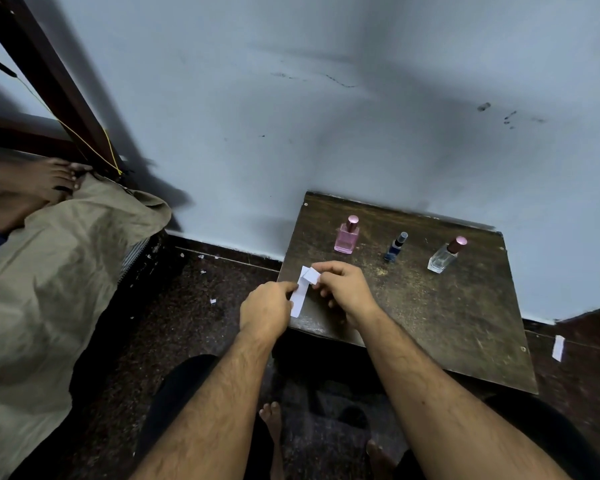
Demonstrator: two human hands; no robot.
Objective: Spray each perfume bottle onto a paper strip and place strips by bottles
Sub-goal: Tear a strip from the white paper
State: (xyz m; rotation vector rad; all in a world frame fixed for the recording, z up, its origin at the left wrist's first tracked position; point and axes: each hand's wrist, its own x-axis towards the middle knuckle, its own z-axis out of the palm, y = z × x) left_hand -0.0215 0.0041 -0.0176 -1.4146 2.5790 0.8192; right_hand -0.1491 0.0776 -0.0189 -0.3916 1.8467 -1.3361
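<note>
White paper strips (302, 289) sit pinched between both hands over the table's (447, 313) near left corner: the left hand (265, 308) nips the long strip's edge, the right hand (340, 289) curls round a shorter piece, probably separating one to spray. Beyond the fingertips stand a pink bottle (347, 237), a blue bottle (394, 249) and a clear bottle (444, 258), no strips beside them yet

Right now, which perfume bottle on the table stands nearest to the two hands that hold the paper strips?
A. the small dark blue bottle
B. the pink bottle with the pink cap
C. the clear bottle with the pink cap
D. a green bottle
B: the pink bottle stands at the left end of the row, just beyond the right hand and left hand that pinch the paper strips; the blue bottle and clear bottle stand farther right.
</note>
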